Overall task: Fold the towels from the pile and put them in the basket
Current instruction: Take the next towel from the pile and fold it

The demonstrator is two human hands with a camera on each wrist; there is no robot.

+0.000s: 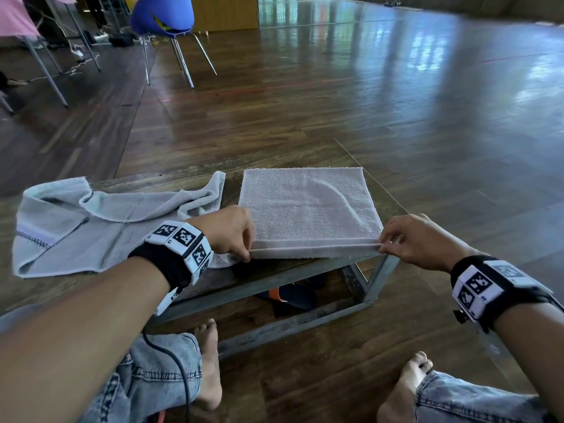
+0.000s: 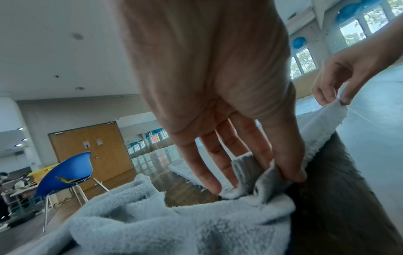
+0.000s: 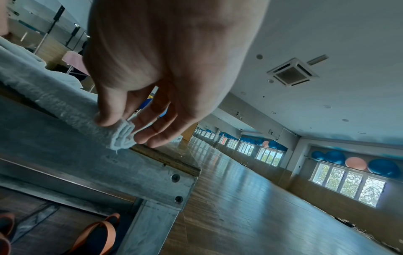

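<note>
On the low wooden table [image 1: 213,282], head view: your left hand [image 1: 229,230] and right hand [image 1: 418,239] each pinch a near corner of the folded towel [image 1: 308,209]; a crumpled towel [image 1: 91,221] lies just left of it. Left wrist view: your thumb and fingers [image 2: 290,165] grasp the bunched corner. Right wrist view: your thumb [image 3: 109,110] and fingertips clamp the layered corner at the table's metal-framed edge.
</note>
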